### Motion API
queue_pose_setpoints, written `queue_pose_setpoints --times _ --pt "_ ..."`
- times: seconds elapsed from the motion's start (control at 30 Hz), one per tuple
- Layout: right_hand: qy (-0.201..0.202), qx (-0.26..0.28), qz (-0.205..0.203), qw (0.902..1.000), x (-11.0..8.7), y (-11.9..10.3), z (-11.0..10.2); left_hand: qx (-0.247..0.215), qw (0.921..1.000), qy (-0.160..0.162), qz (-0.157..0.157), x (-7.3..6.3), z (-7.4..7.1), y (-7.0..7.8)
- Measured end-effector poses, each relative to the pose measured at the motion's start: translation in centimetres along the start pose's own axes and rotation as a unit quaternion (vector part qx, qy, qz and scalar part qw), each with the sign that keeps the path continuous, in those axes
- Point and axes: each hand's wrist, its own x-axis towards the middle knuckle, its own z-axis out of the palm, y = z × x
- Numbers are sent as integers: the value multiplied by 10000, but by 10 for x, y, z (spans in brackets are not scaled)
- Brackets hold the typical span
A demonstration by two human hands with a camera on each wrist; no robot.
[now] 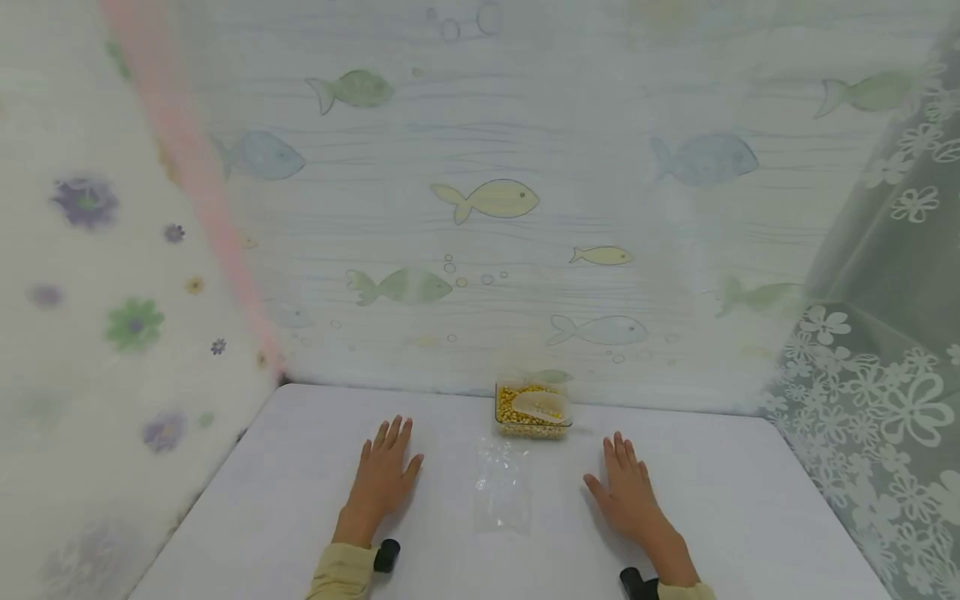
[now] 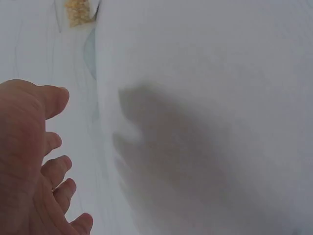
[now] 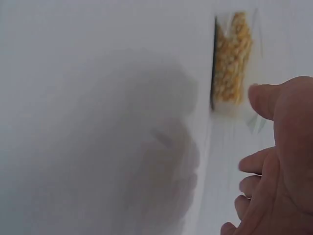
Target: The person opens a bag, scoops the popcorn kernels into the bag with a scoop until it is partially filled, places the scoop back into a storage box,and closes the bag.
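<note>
Diffuse light leaves the head view pale and hazy, with small glints on the plastic bag (image 1: 502, 492) and some blurry printed flowers (image 1: 135, 325). The wrist views look greyer; the left hand (image 2: 24, 161) and right hand (image 3: 288, 166) cast broad, soft-edged shadows, and the kernels (image 3: 232, 63) blur (details smear).

No readable text, no legible labels, brands, numbers or signs, in the head view, the left wrist view or the right wrist view

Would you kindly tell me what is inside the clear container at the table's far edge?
The clear container holds yellow kernels, with a pale scoop-like piece lying on top. What sits directly beneath that piece is covered and cannot be seen.
</note>
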Motion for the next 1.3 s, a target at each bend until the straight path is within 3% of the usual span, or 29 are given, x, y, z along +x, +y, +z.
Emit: queue_pose_setpoints --times 0.2,0.47,0.6,0.8,0.9,1.03,1.3 --pt "-116 1055 -94 9943 5 -23 10 -914 9958 -35 -10 11 6 11" --pt "462 1971 391 9785 16 -49 26 -2221 9745 -130 -302 21 25 38" --pt "411 2279 693 9704 26 -58 27 -2792 9577 -91 -698 30 32 51" --pt "159 2491 966 9635 38 -68 26 -3432 9248 -177 -1633 44 35 61" --pt "76 2707 1136 9559 42 -71 27 -3665 9112 -238 -1863 50 38 63" --pt "-26 3000 1255 9456 46 -74 32 -3912 9001 -260 -1900 52 43 65" --pt "-180 3208 956 9421 52 -80 33 -4225 8909 -331 -1631 57 47 66"
